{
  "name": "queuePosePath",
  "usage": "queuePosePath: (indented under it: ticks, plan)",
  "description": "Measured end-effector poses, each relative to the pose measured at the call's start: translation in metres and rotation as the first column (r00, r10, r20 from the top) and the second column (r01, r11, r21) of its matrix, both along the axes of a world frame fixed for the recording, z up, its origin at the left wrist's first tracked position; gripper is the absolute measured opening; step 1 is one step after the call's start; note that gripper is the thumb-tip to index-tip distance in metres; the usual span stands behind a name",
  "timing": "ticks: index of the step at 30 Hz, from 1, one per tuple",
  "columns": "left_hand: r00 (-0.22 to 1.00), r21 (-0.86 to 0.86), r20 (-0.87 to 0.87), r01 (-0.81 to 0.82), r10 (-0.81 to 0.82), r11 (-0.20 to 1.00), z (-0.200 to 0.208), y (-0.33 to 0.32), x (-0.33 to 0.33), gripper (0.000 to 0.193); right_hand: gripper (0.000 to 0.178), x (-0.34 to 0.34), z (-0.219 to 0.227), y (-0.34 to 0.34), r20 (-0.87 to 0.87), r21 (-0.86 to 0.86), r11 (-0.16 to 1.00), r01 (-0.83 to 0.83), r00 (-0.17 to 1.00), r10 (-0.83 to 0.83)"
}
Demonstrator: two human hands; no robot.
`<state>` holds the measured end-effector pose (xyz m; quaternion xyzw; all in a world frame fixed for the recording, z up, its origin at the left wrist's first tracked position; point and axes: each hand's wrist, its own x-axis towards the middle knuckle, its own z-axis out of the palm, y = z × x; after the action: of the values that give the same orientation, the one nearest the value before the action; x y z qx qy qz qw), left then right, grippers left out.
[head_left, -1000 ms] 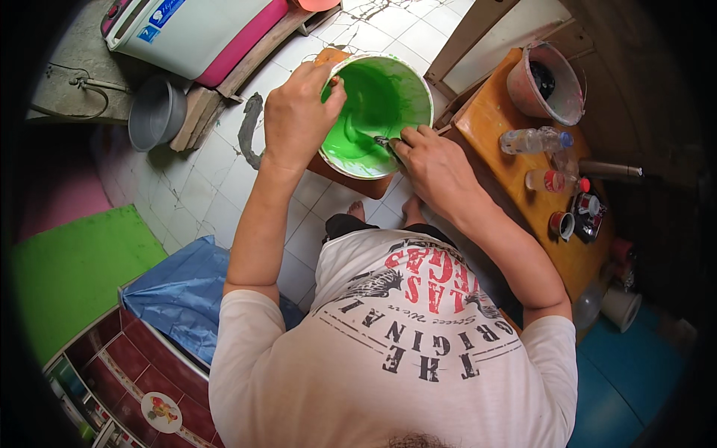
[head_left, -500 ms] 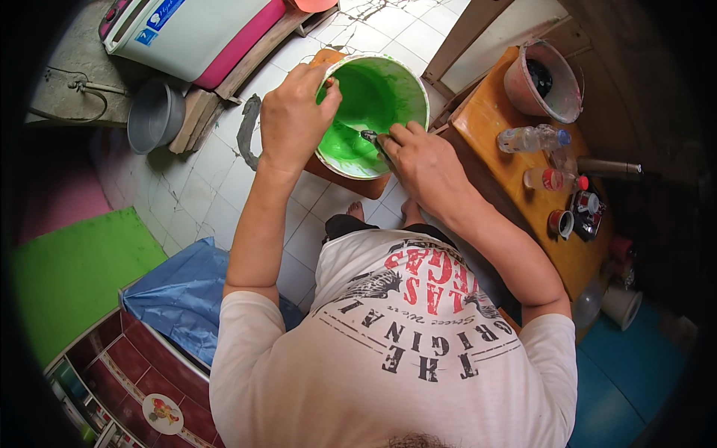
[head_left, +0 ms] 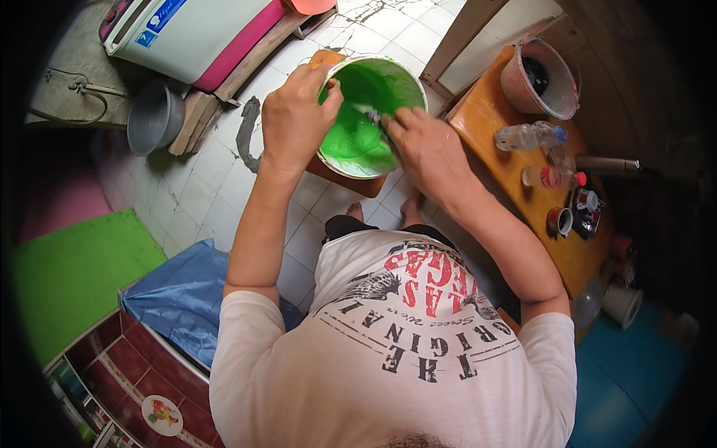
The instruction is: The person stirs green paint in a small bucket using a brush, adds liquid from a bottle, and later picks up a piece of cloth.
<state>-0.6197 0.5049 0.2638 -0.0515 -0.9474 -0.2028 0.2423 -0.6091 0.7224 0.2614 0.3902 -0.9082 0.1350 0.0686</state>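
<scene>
A white bucket [head_left: 405, 84] stands on a brown stool [head_left: 358, 184] in front of the person, its inner wall smeared with green and a bright green liquid [head_left: 351, 142] at the bottom. The left hand [head_left: 302, 108] is closed over the bucket's rim on the left side, pinching it. The right hand [head_left: 422, 145], at the right side of the bucket, is closed around the handle of a tool [head_left: 373, 116]; the tool's end reaches inside the bucket and is blurred, so its shape cannot be told.

To the right of the bucket is an orange-brown counter [head_left: 478, 112]. On it, farther right from the bucket, are a pinkish pail [head_left: 523, 89] with something dark inside, and 2 clear bottles lying down: 1 blue-capped bottle [head_left: 519, 137] and 1 red-capped bottle [head_left: 535, 177]. To the left of the bucket, well apart, is a grey basin [head_left: 156, 118]; beyond the bucket to the upper left is a white and pink appliance [head_left: 194, 33]. White floor tiles [head_left: 216, 194] surround the bucket's stool.
</scene>
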Motion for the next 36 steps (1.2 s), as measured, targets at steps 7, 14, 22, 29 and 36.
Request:
queuePosePath:
  ticks: [7, 14, 22, 29, 36]
  plan:
    - [1.0, -0.002, 0.013, 0.01, -0.01, 1.0, 0.005, 0.006, 0.002, 0.02, 0.018, -0.014, -0.013, -0.002, -0.027, -0.033, 0.989, 0.143, 0.989, -0.144]
    - [1.0, 0.006, -0.007, 0.0, 0.0, 1.0, 0.002, 0.006, 0.005, 0.021, 0.014, 0.014, -0.006, 0.005, 0.264, -0.008, 0.986, 0.169, 0.951, -0.161]
    - [1.0, 0.004, -0.009, 0.002, -0.002, 1.0, 0.003, 0.005, 0.005, 0.022, 0.019, -0.002, -0.019, 0.001, 0.132, -0.045, 0.964, 0.263, 0.958, -0.255]
    - [0.999, 0.083, 0.037, -0.021, 0.018, 0.996, 0.002, 0.003, 0.006, 0.023, 0.024, 0.022, -0.012, -0.005, 0.308, -0.07, 0.952, 0.298, 0.914, -0.264]
    - [0.999, 0.097, 0.041, -0.02, 0.016, 0.995, -0.001, -0.002, 0.007, 0.026, 0.031, 0.023, -0.013, -0.018, 0.458, -0.15, 0.958, 0.244, 0.876, -0.151]
